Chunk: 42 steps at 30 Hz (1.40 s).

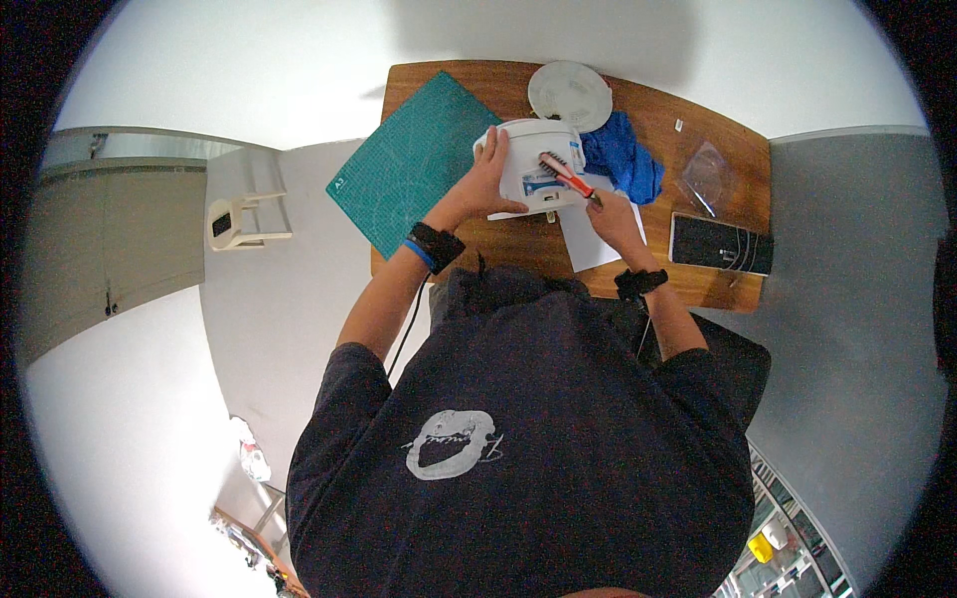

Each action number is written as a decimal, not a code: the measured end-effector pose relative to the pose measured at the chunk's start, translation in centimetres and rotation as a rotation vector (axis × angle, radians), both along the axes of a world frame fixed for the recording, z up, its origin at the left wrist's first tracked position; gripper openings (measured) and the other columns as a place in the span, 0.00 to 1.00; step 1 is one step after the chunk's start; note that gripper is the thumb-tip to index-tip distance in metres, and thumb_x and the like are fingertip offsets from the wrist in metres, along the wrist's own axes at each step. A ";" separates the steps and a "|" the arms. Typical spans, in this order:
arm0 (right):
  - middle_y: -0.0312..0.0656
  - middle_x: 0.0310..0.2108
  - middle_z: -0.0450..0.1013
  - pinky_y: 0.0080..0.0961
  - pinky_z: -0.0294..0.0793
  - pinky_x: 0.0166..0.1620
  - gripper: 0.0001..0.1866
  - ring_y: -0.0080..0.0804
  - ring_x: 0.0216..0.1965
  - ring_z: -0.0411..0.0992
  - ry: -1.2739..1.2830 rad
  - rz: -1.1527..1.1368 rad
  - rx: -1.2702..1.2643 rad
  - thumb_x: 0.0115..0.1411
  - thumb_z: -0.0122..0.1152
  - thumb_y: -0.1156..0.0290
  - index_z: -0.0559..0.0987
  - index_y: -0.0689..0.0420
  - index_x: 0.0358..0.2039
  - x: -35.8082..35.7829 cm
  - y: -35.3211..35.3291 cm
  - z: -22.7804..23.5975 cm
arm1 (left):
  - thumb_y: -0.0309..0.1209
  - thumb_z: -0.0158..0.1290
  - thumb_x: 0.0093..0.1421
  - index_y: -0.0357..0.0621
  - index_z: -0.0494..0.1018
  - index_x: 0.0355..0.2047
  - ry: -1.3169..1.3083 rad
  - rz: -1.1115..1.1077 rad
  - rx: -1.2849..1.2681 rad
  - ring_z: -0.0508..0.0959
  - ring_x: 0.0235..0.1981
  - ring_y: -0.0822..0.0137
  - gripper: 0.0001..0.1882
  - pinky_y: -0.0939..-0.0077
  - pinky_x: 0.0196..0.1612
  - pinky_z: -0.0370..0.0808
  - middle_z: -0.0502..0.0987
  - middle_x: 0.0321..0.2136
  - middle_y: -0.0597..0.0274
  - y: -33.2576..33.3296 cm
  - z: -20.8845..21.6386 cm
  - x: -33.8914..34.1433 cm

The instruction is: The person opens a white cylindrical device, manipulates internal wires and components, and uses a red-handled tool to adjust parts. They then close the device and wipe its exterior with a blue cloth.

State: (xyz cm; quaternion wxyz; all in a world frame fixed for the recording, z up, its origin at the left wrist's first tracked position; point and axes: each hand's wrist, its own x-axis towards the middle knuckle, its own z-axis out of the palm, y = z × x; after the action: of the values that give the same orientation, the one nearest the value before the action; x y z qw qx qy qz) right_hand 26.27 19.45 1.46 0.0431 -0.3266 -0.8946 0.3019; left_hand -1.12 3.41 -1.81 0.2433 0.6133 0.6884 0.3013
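My left hand (485,181) grips the left side of a white tub-like container (513,164), its fingers spread up the side and its thumb along the near edge. The container has blue-and-white labels and looks tilted; its inside is hidden. In my right hand (615,221) is a brush (568,176) with a red handle and dark bristles. Its bristle end lies over the container's labelled side; whether it touches I cannot tell. Beyond the container is a round white lid-like disc (568,92). A crumpled blue cloth (624,159) lies just right of the container.
The wooden table (698,120) carries a green cutting mat (399,164) at left and white paper (590,244) near my right hand. To the right are a clear plastic piece (706,174) and a black flat box (720,244) with cables. A pale stool (234,221) stands left.
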 end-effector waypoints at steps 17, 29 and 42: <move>0.53 0.47 0.75 0.46 0.75 0.50 0.33 0.53 0.46 0.76 0.049 -0.424 -0.144 0.57 0.70 0.68 0.65 0.57 0.60 10.0 2.8 -17.8 | 0.54 0.80 0.32 0.31 0.31 0.75 0.249 0.002 -0.164 0.38 0.68 0.07 0.85 0.18 0.64 0.56 0.31 0.66 0.01 1.3 1.3 1.8; 0.57 0.69 0.62 0.44 0.68 0.68 0.53 0.53 0.68 0.64 0.211 0.108 -0.387 0.56 0.70 0.77 0.48 0.57 0.76 2.1 -0.1 -6.8 | 0.37 0.68 0.51 0.24 0.49 0.71 0.647 -0.154 -0.110 0.55 0.67 0.12 0.55 0.26 0.61 0.70 0.50 0.66 0.09 0.5 5.5 5.4; 0.49 0.46 0.78 0.47 0.77 0.51 0.21 0.50 0.48 0.77 0.233 -0.022 0.173 0.68 0.58 0.68 0.72 0.52 0.61 -2.0 2.2 -0.9 | 0.26 0.50 0.64 0.27 0.50 0.71 0.106 0.152 -0.124 0.72 0.53 0.16 0.37 0.42 0.56 0.76 0.54 0.65 0.11 0.4 6.0 2.1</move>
State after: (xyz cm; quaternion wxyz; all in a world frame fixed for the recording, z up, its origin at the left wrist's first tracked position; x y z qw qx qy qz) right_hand 24.27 21.64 0.56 0.1777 -0.2942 -0.9027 0.2588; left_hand 0.98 3.82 4.22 0.2205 0.5582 0.7622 0.2427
